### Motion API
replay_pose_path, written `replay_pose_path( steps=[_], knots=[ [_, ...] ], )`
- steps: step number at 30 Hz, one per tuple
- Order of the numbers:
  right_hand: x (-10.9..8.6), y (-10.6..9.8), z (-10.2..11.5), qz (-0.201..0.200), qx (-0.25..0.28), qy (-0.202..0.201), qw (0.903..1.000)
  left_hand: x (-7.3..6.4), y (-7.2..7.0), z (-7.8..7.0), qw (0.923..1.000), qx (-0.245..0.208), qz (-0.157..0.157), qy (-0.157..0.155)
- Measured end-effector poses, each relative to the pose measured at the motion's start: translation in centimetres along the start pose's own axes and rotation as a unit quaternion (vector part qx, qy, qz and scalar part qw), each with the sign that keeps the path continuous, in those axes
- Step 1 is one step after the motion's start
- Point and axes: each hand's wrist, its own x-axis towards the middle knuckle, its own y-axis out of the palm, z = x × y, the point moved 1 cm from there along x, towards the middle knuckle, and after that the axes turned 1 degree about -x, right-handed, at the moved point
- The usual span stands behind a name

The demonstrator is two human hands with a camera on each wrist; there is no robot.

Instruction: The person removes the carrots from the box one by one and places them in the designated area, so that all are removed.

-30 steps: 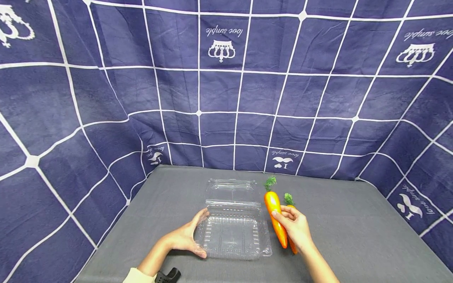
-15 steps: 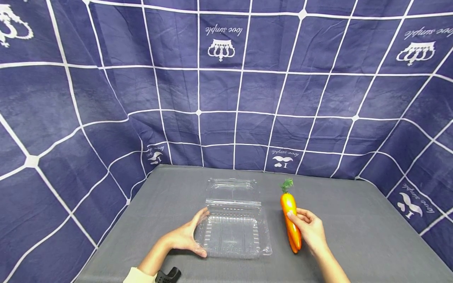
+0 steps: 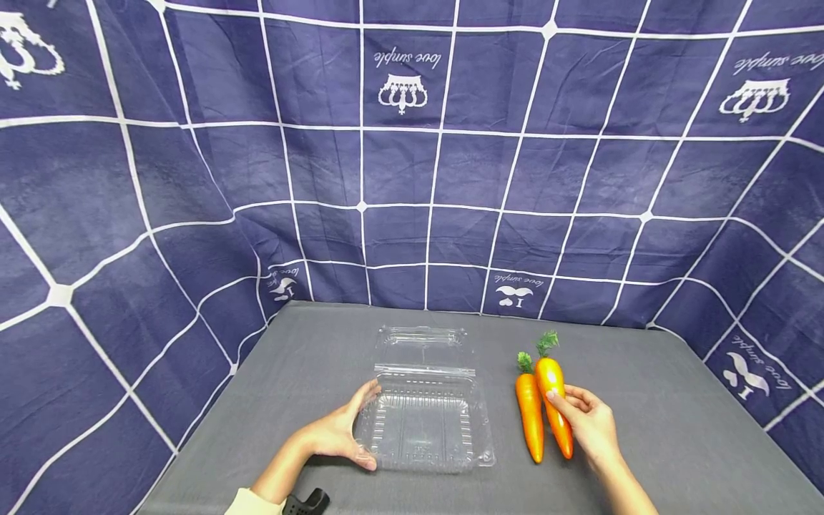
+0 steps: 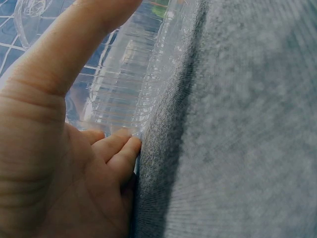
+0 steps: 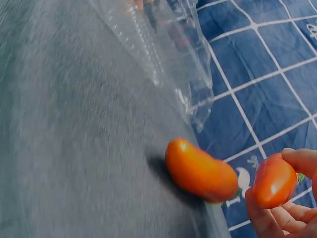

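A clear plastic clamshell container (image 3: pixel 421 422) stands on the grey table, its lid (image 3: pixel 421 347) folded back away from me. My left hand (image 3: pixel 337 429) holds the container's left side, thumb at the near corner and fingers at the far one. In the left wrist view the fingertips (image 4: pixel 126 144) touch the clear wall. To the right of the container, my right hand (image 3: pixel 589 422) pinches an orange carrot (image 3: pixel 552 383) with a green leafy top, thumb on its upper face. Just left of it a second carrot (image 3: pixel 530 415) lies on the table (image 5: pixel 198 171).
The grey table (image 3: pixel 650 400) extends right of my right hand. A dark blue cloth (image 3: pixel 412 172) with white grid lines hangs at the back and both sides. A black wristband (image 3: pixel 305 502) shows by my left sleeve.
My right hand has carried its carrot rightward, passing over the lying carrot to its right side. The lying carrot is now fully uncovered. My left hand and the container have stayed put.
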Motion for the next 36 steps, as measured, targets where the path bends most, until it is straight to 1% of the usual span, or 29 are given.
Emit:
replay_pose_path(
  steps=[2, 9, 14, 17, 21, 24, 36],
  knots=[
    [0.0, -0.4, -0.2, -0.005, 0.003, 0.004, 1.0000, 0.0, 0.0, 0.0, 1.0000, 0.001, 0.000, 0.000],
    [0.2, -1.9, -0.8, -0.031, -0.057, -0.005, 0.9979, 0.0, 0.0, -0.1, 1.0000, 0.003, 0.000, -0.003],
    [0.6, -3.0, -1.1, -0.037, -0.085, -0.007, 0.9956, 0.0, 0.0, 0.0, 1.0000, 0.000, 0.002, -0.004],
    [0.8, -3.6, -1.4, -0.051, -0.104, -0.001, 0.9933, 0.0, 0.0, 0.1, 1.0000, 0.001, 0.000, -0.007],
    [1.2, -4.3, -1.9, -0.067, -0.109, 0.007, 0.9917, -0.1, 0.0, 0.0, 1.0000, 0.003, -0.001, -0.006],
    [1.4, -4.8, -2.3, -0.069, -0.110, 0.004, 0.9916, -0.1, 0.0, 0.0, 1.0000, 0.001, -0.001, -0.005],
    [2.4, -6.4, -3.6, -0.088, -0.153, 0.014, 0.9842, 0.0, 0.0, 0.1, 1.0000, 0.005, -0.001, -0.003]
  ],
)
